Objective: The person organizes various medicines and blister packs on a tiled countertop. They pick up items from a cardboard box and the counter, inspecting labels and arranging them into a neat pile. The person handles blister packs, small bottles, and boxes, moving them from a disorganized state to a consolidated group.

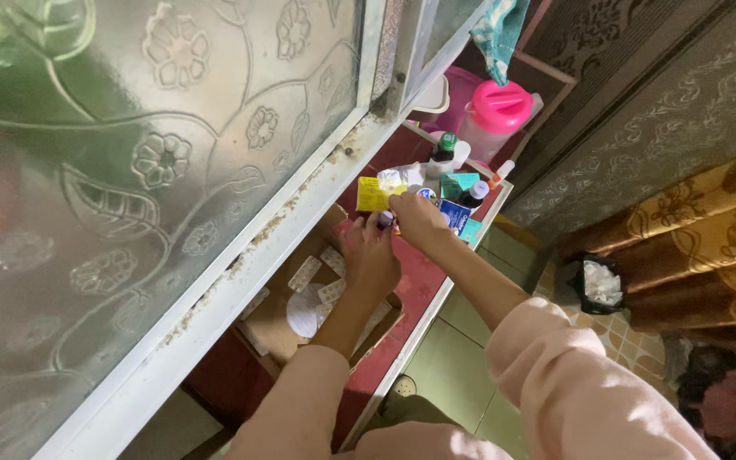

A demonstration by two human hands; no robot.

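A view from above shows a person in pale pink sleeves working at a narrow red shelf (415, 285) that runs below a frosted window with flower patterns (163, 153).

Both hands meet over the shelf, just beyond an open cardboard box (278, 328). The left hand (370, 255) and the right hand (416, 219) pinch one small item (384, 219) between their fingertips. It is mostly hidden, so its kind cannot be told; it looks like a tiny bottle or tube. Both grips are narrow and closed on it.

Judging by its size, the item is probably very light and easy to drop, and smooth enough to slip. It is best held by its sides with fingertips, not squeezed hard.

The cardboard box lies under the left forearm and holds flat silver pill strips (304, 274) and a round white disc (304, 313).

Beyond the hands, further along the shelf from the box, stand a yellow packet (371, 194), a teal carton (457, 182), a blue carton (453, 213) and a dark bottle with a green cap (445, 146). Further still sits a clear jug with a bright pink lid (497, 111).

On the tiled floor, right of the shelf, stands a dark bin holding white paper (600, 284).
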